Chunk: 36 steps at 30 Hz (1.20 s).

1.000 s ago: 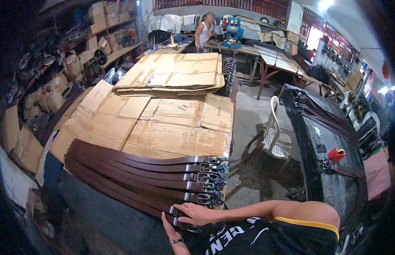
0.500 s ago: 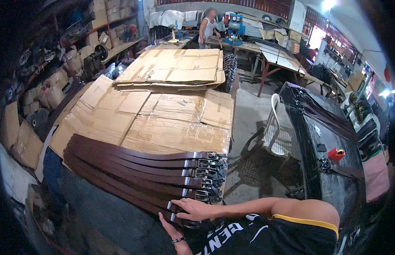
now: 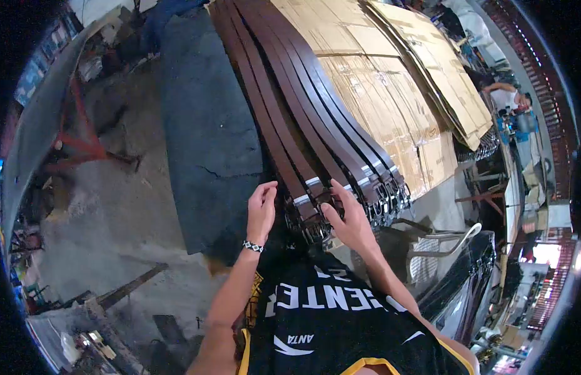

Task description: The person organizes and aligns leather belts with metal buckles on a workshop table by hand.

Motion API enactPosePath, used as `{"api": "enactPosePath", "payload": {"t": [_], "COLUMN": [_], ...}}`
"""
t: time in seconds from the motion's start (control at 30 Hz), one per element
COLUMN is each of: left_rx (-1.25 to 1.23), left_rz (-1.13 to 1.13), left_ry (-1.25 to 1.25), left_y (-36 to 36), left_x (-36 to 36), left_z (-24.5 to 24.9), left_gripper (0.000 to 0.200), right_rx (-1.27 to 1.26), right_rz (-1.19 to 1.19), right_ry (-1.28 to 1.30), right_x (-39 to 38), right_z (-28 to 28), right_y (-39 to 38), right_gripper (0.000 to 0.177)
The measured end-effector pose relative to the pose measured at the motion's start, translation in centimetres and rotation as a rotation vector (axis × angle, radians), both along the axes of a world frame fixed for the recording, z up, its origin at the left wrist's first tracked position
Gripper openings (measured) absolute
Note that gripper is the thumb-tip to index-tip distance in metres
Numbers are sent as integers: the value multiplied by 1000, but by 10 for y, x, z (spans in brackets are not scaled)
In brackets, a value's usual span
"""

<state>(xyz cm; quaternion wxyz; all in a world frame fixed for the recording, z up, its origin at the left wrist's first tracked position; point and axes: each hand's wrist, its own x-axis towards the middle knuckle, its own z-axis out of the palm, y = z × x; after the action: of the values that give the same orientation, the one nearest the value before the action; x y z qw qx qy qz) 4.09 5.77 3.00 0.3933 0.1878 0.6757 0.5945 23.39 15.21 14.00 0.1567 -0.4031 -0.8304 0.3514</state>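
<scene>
Brown belts [image 3: 284, 94], laid flat side by side in a tight row, straps partly overlapping, running from the far end of the tabletop to its near edge. Silver loops and buckles [image 3: 385, 201] lined up in a stagger at that near edge, right in front of the person. Left hand [image 3: 262, 209] open, fingers straight and pointing up the row, resting against the outer side of the leftmost belt just short of its buckle; nothing grasped. Beaded bracelet [image 3: 253, 246] around that wrist. Right hand [image 3: 348, 220] open too, palm down, fingers spread over the buckle ends of the nearest belts, pressing flat rather than gripping. Both hands near each other, with the nearest buckle end between them.

Under and left of the row, a dark grey sheet [image 3: 203, 125] covering the left strip of the tabletop. Right of the row, flattened cardboard [image 3: 378, 81] spread over the rest of the top, with a thicker stack of sheets [image 3: 446, 75] toward the far right corner. Black jersey [image 3: 322, 312] with white lettering at the bottom of the view. Beyond the near right corner, a white plastic chair [image 3: 437, 250] on the concrete floor. Far off to the right, another person [image 3: 506, 97] in a white top at a workbench.
</scene>
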Motion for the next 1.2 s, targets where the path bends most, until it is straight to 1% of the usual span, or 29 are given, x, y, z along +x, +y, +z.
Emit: {"api": "enactPosePath", "payload": {"t": [0.03,0.07,0.1,0.2,0.3,0.33,0.37,0.43,0.57,0.67,0.77,0.8,0.87,0.9,0.93,0.97,1.0,1.03,1.07,1.1,1.13,1.17,1.2], "left_rx": [3,60,52,37,48,54,59,65,80,5,40,84,171,203,234,264,245,382,522,663,751,744,735], "left_rz": [-37,-19,-44,-95,-95,-85,-78,-79,-83,-49,-66,-31,41,65,87,109,167,103,39,-23,-72,-81,-92], "left_ry": [-7,-64,-90,-141,-128,-107,-86,-123,-189,-278,-421,-536,-770,-932,-1092,-1250,-1315,-1373,-1427,-1479,-1544,-1533,-1523], "left_y": [-2,-2,-3,-6,-7,-6,-6,-6,-6,-5,-2,0,7,13,20,27,31,30,28,25,23,22,22], "left_x": [-3,-2,-1,2,4,4,4,4,1,-3,-5,-4,5,7,8,7,6,5,2,0,-1,-4,-6], "left_z": [2,5,10,17,16,16,16,14,13,30,29,30,37,55,83,98,98,87,68,56,53,54,56], "left_gripper": [29,23,22,22,20,20,19,19,25,38,53,56,63,65,67,70,72,73,75,76,74,73,71], "right_rx": [34,68,95,412,378,369,373,379,336,270,196,202,230,245,279,254,230,207,223,308,367,426,407], "right_rz": [9,16,25,107,154,156,182,230,231,184,115,99,87,80,141,148,156,166,79,13,-14,-44,13], "right_ry": [-15,-30,-45,-108,-272,-359,-427,-564,-623,-550,-397,-384,-271,-215,-207,-167,-127,-87,-101,-69,-147,-225,-291], "right_x": [-2,-7,-11,-23,-28,-28,-29,-28,-28,-30,-36,-39,-43,-45,-44,-42,-39,-38,-38,-36,-33,-30,-25], "right_z": [5,13,21,32,43,40,39,39,37,51,71,76,73,71,64,58,53,51,55,47,39,33,26], "right_y": [1,2,1,-5,-22,-29,-33,-40,-36,-30,-27,-28,-34,-38,-40,-39,-37,-34,-27,-17,-8,-2,1], "right_gripper": [56,55,54,42,31,41,43,48,52,51,50,47,48,48,47,45,44,42,37,38,41,44,48]}}
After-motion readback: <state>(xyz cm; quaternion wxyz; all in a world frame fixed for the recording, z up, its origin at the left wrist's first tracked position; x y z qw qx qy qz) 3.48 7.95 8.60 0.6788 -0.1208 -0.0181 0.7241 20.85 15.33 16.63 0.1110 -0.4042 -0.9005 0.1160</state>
